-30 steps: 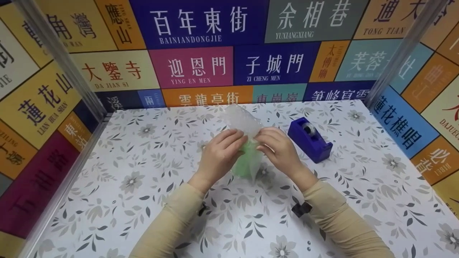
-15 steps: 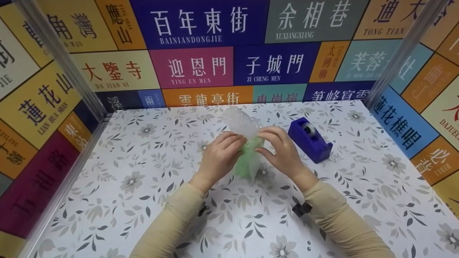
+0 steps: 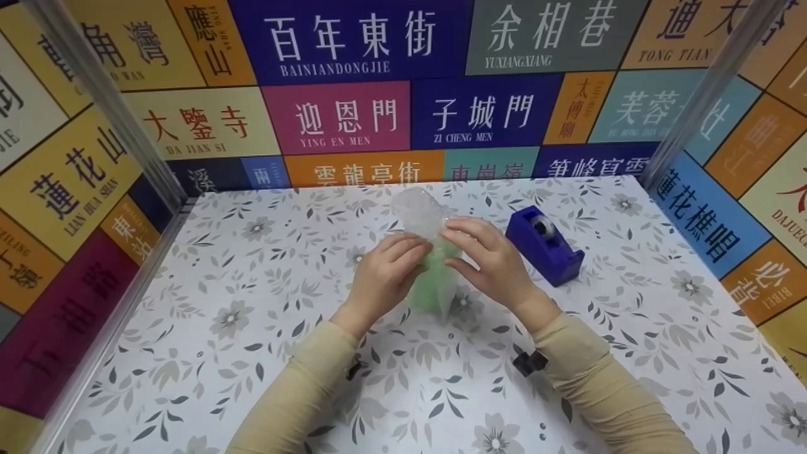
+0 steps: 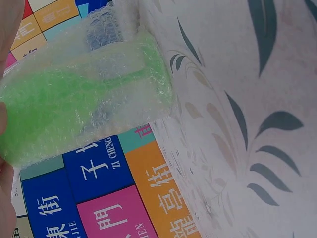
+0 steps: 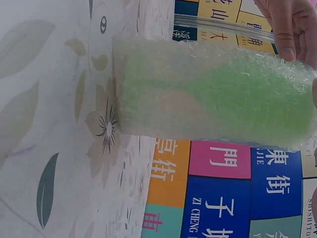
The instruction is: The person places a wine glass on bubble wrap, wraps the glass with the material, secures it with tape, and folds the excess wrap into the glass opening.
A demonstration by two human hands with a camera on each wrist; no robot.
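Observation:
A green stemmed glass (image 5: 247, 96) stands upright on the table, wrapped in clear bubble wrap (image 3: 419, 211). Its bowl and thin stem show through the plastic in both wrist views. From the left, my left hand (image 3: 384, 271) grips the wrapped glass near the top, thumb and fingers bent against it. My right hand (image 3: 492, 261) holds the wrap from the other side, forefinger at its upper edge and thumb lower down. Above both hands a loose flap of the wrap leans back and to the left. Part of the glass is hidden behind the fingers.
A blue-purple tape dispenser (image 3: 545, 246) with a roll of clear tape sits just right of the right hand. Floral paper covers the table (image 3: 208, 378). Panels with printed signs (image 3: 340, 116) enclose the back and sides.
My right hand's fingers have shifted a little left over the wrap's upper part. The loose flap has sunk and narrowed slightly. My left hand has stayed nearly still.

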